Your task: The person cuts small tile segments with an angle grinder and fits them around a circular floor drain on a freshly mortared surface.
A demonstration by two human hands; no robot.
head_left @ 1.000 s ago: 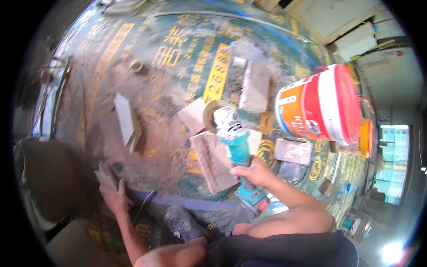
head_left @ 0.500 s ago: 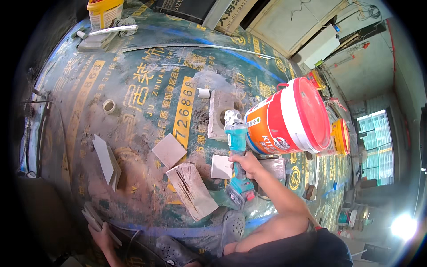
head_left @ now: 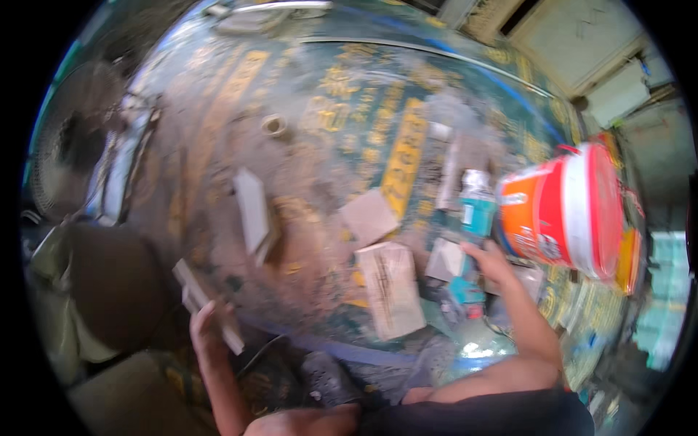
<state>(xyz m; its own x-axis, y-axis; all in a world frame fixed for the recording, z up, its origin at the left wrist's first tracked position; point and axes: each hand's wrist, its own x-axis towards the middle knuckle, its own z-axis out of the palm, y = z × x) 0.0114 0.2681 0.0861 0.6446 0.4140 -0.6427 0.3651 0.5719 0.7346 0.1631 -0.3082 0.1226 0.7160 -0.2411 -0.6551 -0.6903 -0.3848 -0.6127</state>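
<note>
The right hand (head_left: 493,263) is wrapped around the narrow middle of one teal power tool (head_left: 478,216), its silvery head pointing away from the person and its dark battery end nearest the feet. The left hand (head_left: 207,327) is closed on the tile pieces (head_left: 190,282), low at the left, thumb and fingers around their edges; blur hides how many are gripped.

The left forearm rises from the lower edge, leaning slightly left, with the gripped pieces slanting from upper left to lower right. The right forearm comes in from the lower right, reaching up and to the left. The hands are well apart.

Beside the tool, nearer the middle, lie one small pale tile (head_left: 445,259), one grooved slab (head_left: 391,291) and one square tile (head_left: 369,218) just above that slab. One long block (head_left: 452,171) lies partly behind the tool's head, with one white cylinder (head_left: 438,131) near its far end. Between the hands and farther out, an angled tile stack (head_left: 252,207) sits on the green floor sheet (head_left: 356,62), with one round ring (head_left: 274,126) beyond. One red, white and orange bucket (head_left: 560,211) is right of the tool. Two grey shoes (head_left: 331,379) show below.
</note>
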